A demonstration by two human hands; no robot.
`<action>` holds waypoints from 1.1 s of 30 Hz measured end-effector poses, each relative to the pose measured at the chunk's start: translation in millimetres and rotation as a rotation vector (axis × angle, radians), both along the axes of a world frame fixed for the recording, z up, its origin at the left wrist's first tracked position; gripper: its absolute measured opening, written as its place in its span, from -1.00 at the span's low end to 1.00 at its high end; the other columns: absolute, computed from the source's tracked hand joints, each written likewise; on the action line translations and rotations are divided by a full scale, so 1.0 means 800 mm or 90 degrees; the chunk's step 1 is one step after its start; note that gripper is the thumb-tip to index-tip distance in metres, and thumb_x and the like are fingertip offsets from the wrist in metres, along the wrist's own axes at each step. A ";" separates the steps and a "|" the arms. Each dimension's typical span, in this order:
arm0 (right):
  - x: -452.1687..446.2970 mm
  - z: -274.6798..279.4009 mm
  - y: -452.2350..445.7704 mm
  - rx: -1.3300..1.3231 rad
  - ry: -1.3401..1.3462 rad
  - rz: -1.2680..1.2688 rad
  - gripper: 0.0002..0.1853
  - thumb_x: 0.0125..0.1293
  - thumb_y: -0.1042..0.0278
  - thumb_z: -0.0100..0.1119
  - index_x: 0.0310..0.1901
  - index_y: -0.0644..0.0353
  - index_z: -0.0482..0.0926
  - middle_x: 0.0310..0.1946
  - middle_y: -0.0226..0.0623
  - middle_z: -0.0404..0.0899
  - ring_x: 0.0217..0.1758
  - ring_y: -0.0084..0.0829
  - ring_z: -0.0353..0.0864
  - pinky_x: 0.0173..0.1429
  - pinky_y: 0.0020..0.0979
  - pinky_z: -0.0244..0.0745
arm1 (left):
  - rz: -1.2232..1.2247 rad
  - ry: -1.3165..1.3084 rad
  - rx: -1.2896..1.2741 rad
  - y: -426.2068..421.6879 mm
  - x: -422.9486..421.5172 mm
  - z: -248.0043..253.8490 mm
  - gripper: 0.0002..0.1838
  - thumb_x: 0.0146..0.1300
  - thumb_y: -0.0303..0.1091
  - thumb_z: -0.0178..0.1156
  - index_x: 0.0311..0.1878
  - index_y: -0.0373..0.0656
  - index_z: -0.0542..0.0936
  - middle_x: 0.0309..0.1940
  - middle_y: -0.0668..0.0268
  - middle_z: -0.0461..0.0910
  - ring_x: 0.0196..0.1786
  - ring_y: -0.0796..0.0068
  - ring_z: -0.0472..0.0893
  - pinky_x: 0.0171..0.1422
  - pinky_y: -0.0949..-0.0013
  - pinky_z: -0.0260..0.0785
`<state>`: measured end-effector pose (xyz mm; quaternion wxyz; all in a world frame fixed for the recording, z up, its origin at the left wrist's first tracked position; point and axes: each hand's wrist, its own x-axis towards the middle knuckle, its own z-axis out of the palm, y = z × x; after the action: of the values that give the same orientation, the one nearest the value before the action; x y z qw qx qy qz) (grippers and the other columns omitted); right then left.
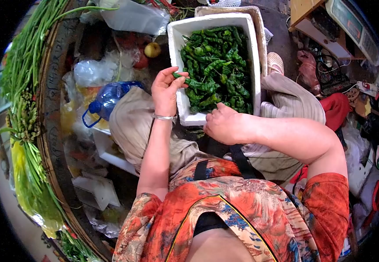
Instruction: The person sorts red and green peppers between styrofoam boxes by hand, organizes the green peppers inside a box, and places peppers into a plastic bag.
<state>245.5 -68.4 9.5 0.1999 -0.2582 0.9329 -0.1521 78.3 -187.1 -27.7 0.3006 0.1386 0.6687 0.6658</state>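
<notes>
Currently, one green pepper (177, 75) is pinched by left hand (166, 89), left of the pepper pile (218, 65), upper centre; right hand (224, 125) is curled at pile's lower edge, hold hidden.

From nine to ten o'clock of me, handwritten marks (53, 70), some bracketed, run along a curved brown rim (45, 100); I can't read them surely. Nothing else is legible to me.
</notes>
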 end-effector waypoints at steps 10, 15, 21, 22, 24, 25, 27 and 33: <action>-0.004 -0.001 0.002 0.010 -0.021 -0.004 -0.76 0.32 0.23 -0.02 -0.25 0.15 0.61 -0.32 -0.25 0.59 -0.20 -0.27 0.61 -0.08 -0.23 0.39 | 0.042 0.054 -0.009 0.016 0.011 0.013 -0.40 0.28 -0.54 0.23 0.38 -0.23 0.29 0.24 0.00 0.45 0.27 0.27 0.46 0.28 0.26 0.37; -0.002 -0.005 0.003 0.003 -0.013 0.001 -0.75 0.31 0.23 -0.01 -0.20 0.17 0.62 -0.31 -0.23 0.58 -0.19 -0.25 0.60 -0.05 -0.20 0.40 | 0.012 0.387 -0.249 -0.011 -0.012 -0.048 -0.03 0.09 -0.33 0.42 0.51 -0.19 0.08 0.45 -0.07 0.18 0.47 0.11 0.22 0.51 0.18 0.06; 0.007 -0.002 0.007 -0.049 0.031 -0.070 -0.72 0.39 0.22 -0.07 -0.08 0.16 0.59 -0.19 -0.18 0.55 -0.04 -0.18 0.56 0.19 -0.08 0.36 | 0.033 0.199 -0.514 -0.044 -0.005 -0.145 0.12 -0.20 -0.16 0.45 0.47 -0.28 0.12 0.24 -0.22 0.39 0.27 -0.09 0.44 0.34 0.14 0.34; 0.000 0.008 0.008 -0.049 -0.027 -0.072 -0.73 0.38 0.23 -0.05 -0.08 0.16 0.58 -0.19 -0.18 0.55 -0.02 -0.18 0.56 0.19 -0.08 0.36 | 0.041 0.123 -0.523 -0.045 -0.006 -0.153 0.10 -0.20 -0.20 0.42 0.47 -0.28 0.12 0.16 -0.19 0.48 0.19 -0.06 0.53 0.27 0.15 0.40; -0.008 0.022 0.010 -0.043 -0.076 -0.063 -0.74 0.37 0.24 -0.03 -0.08 0.16 0.58 -0.18 -0.18 0.55 -0.01 -0.19 0.56 0.20 -0.07 0.36 | 0.023 0.047 -0.556 -0.043 -0.005 -0.153 -0.15 -0.17 -0.28 0.37 0.30 -0.33 0.37 0.05 -0.15 0.58 0.13 0.02 0.59 0.24 0.17 0.43; -0.009 0.026 0.011 -0.042 -0.078 -0.059 -0.73 0.39 0.28 -0.08 -0.06 0.17 0.58 -0.17 -0.15 0.56 -0.01 -0.17 0.57 0.19 -0.05 0.37 | -0.018 -0.008 -0.560 -0.039 -0.006 -0.141 -0.25 -0.15 -0.29 0.36 0.21 -0.35 0.47 0.00 -0.15 0.61 0.11 0.02 0.61 0.23 0.18 0.44; -0.014 0.029 0.017 -0.038 -0.079 -0.053 -0.71 0.40 0.32 -0.13 -0.04 0.19 0.59 -0.15 -0.12 0.57 0.00 -0.14 0.57 0.17 -0.03 0.37 | -0.009 0.040 -0.627 -0.040 -0.008 -0.165 -0.50 -0.19 -0.35 0.42 -0.07 -0.28 0.62 -0.20 0.05 0.70 -0.11 0.16 0.69 0.03 0.22 0.52; -0.037 0.030 0.045 -0.001 -0.100 -0.164 -0.66 0.22 0.18 0.21 0.00 0.11 0.57 -0.13 -0.13 0.56 0.04 -0.11 0.58 0.21 -0.05 0.38 | -0.026 0.085 -0.617 -0.041 -0.004 -0.163 -0.58 -0.08 -0.45 0.26 -0.06 -0.29 0.61 -0.19 -0.02 0.69 -0.08 0.06 0.69 0.02 0.17 0.51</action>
<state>215.7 -32.2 33.8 0.2507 -0.1241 0.9397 -0.1968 75.0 -220.0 -158.0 0.3002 0.0384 0.9164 0.2619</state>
